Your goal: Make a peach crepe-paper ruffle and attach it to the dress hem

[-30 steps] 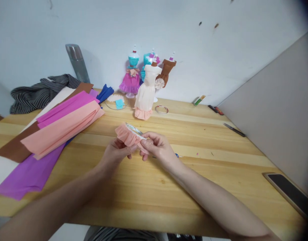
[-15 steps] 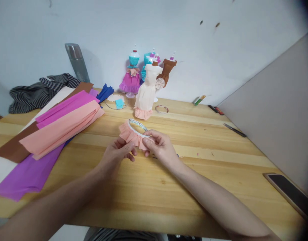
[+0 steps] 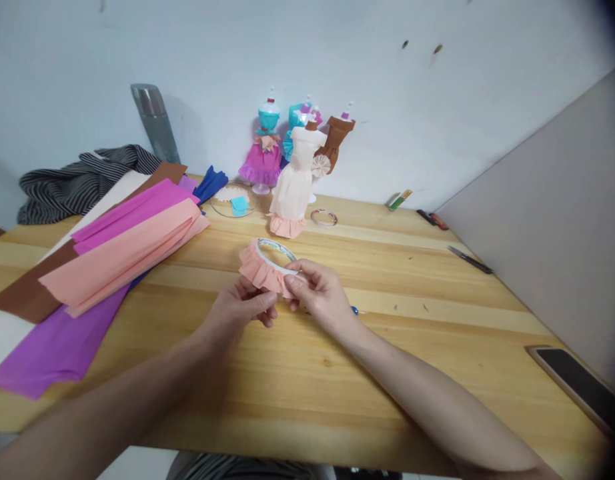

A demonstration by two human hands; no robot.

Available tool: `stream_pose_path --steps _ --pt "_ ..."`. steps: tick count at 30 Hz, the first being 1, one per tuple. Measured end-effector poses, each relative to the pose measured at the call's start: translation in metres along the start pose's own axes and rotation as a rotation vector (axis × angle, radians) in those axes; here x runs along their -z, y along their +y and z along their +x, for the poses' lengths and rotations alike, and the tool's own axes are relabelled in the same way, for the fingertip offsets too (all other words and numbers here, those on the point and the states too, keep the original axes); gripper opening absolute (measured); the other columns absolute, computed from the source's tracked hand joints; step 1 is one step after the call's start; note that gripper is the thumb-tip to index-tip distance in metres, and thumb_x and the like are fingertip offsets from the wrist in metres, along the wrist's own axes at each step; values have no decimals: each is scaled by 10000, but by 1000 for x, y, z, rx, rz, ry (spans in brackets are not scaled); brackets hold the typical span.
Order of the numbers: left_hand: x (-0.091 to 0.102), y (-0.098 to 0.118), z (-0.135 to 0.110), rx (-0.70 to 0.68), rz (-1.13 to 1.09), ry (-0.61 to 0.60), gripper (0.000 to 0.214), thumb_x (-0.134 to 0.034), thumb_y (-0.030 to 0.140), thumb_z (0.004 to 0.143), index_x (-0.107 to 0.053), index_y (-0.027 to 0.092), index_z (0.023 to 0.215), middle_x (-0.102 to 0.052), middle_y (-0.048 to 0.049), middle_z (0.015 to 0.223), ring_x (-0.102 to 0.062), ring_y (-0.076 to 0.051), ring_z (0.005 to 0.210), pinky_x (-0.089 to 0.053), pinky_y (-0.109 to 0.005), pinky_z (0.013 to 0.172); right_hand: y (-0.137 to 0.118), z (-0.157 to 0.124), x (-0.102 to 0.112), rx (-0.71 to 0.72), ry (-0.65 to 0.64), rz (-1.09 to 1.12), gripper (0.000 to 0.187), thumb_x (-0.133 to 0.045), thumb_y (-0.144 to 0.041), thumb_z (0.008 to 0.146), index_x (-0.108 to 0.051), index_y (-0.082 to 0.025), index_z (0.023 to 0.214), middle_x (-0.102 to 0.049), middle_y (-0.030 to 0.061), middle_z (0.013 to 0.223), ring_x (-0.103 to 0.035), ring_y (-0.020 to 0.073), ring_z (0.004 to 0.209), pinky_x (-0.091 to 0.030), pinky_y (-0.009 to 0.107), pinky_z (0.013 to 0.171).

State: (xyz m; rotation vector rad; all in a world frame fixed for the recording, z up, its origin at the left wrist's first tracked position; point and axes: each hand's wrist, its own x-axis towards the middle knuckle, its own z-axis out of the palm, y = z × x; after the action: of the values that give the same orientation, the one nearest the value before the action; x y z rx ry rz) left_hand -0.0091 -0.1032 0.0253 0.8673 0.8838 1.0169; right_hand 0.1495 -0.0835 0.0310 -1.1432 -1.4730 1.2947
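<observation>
From my remote seat, I saw the right fingertips (image 3: 293, 284) closed almost fully, thumb against forefinger, pinching the near end of the soft peach crepe-paper ruffle (image 3: 260, 270). The left thumb (image 3: 265, 301) and curled fingers met the same end from below, nearly closed too, and seemed to nip its lower edge. The left hand (image 3: 237, 310) and right hand (image 3: 321, 295) nearly touched, both raised just above the pale wooden table (image 3: 397, 333).

The ruffle was gathered around a thin white tape ring (image 3: 277, 253), and it stood out away from the hands, tilted, over the middle of the table. I judged it very light, limp and easy to tear or crush. The pleats would flatten under a hard squeeze. The firmer place to hold looked like the banded rim where paper met ring, not the loose frill.

Further out, folded sheets of pink, peach, purple and brown crepe paper (image 3: 122, 247) lay to the left. A cream paper dress on a small mannequin (image 3: 295, 183) stood near the wall, with other dressed mannequins behind it. A small clear tape roll (image 3: 323, 217) lay beside its hem. A dark phone (image 3: 577, 383) lay at the right edge of the table.
</observation>
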Motion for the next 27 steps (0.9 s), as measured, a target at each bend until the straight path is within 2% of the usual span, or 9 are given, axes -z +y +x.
stream_pose_path --steps 2,6,9,13,19,22,24,26,27 --pt "-1 0 -1 17 -20 33 253 -755 307 632 -592 139 727 -593 -3 673 -556 -100 579 -447 -204 488 1 0 1 29 19 -50 216 -584 -387 779 -566 -171 786 -521 -29 562 -481 92 455 -430 227 454" --pt "-1 0 0 23 -31 8 330 -775 328 607 -633 146 844 -619 -18 741 -565 -106 595 -454 -206 473 4 -1 1 55 22 -113 224 -572 -393 797 -575 -170 814 -513 -28 565 -496 103 465 -422 230 464" --pt "2 -2 3 40 -48 36 323 -780 360 608 -629 123 768 -601 -11 664 -557 -101 529 -437 -207 443 7 -1 0 57 15 -109 234 -579 -403 795 -583 -170 821 -532 -21 584 -502 107 480 -427 233 473" --pt "5 -4 5 68 -52 75 334 -806 352 577 -638 112 737 -617 -16 691 -559 -90 494 -428 -206 439 8 -1 -1 25 17 -33 257 -602 -427 774 -579 -177 830 -542 -23 579 -482 103 471 -428 236 465" --pt "4 -1 5 128 -132 -16 304 -805 348 581 -635 115 676 -614 -16 662 -541 -77 501 -403 -183 436 5 1 -3 -27 20 15 292 -640 -444 729 -568 -178 827 -510 -40 544 -478 104 438 -425 241 442" --pt "7 4 2 205 -82 -132 308 -773 377 617 -603 120 601 -591 -17 588 -528 -83 453 -379 -184 408 5 2 -1 9 41 -46 245 -600 -417 759 -565 -182 820 -500 -43 538 -467 99 427 -396 227 433" --pt "12 11 -1 253 32 -292 350 -696 430 696 -597 125 556 -566 -25 524 -509 -94 404 -364 -202 390 6 2 2 53 58 -123 207 -570 -385 782 -572 -181 815 -497 -41 538 -467 101 441 -384 223 445" --pt "18 20 -6 224 164 -461 442 -592 484 774 -599 131 509 -541 -39 476 -473 -99 367 -342 -224 379 7 2 5 97 60 -229 176 -546 -348 800 -588 -178 819 -509 -33 546 -476 107 467 -380 224 466" --pt "21 25 -7 147 218 -497 483 -550 502 800 -597 138 487 -526 -42 459 -455 -100 362 -338 -234 385 7 1 6 118 53 -286 165 -533 -329 809 -596 -177 821 -519 -27 555 -482 111 480 -380 225 478"
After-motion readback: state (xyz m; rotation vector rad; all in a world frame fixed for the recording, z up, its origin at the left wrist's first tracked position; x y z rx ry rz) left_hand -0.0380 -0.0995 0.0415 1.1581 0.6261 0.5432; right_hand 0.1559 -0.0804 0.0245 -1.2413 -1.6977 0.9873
